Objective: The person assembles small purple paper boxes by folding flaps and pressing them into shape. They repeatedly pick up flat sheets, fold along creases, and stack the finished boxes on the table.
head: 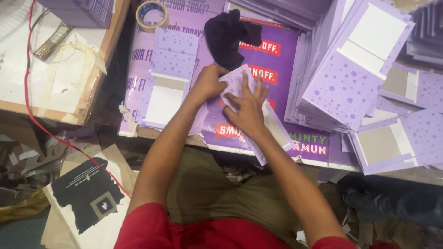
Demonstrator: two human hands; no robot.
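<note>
A lilac dotted card cover (240,85) lies tilted on the purple printed sheet (277,60) that covers the work surface, straight in front of the person. The right hand (248,108) lies flat on top of it with the fingers spread, pressing the covering paper down. The left hand (207,83) is curled at the cover's upper left edge, its fingers closed on that edge, though the grip itself is hidden behind the knuckles, so it may be pinching or only pushing. The lower end of the cover, with a pale inner panel, runs out from under the right wrist toward the table's near edge.

Just above the hands sits a crumpled black cloth (228,37), touching the top corner of the cover. To the left on the same sheet lies another open cover (168,78), dotted lilac above and white below. Beyond it, near the top edge, is a roll of tape (152,14). To the right rises a fanned stack of finished covers (346,78), with more open ones (397,138) spread lower right. At far left stands a wooden board (60,78) crossed by a red cord (32,110). Below it, on the floor, lies a white card with a black patch (90,198).
</note>
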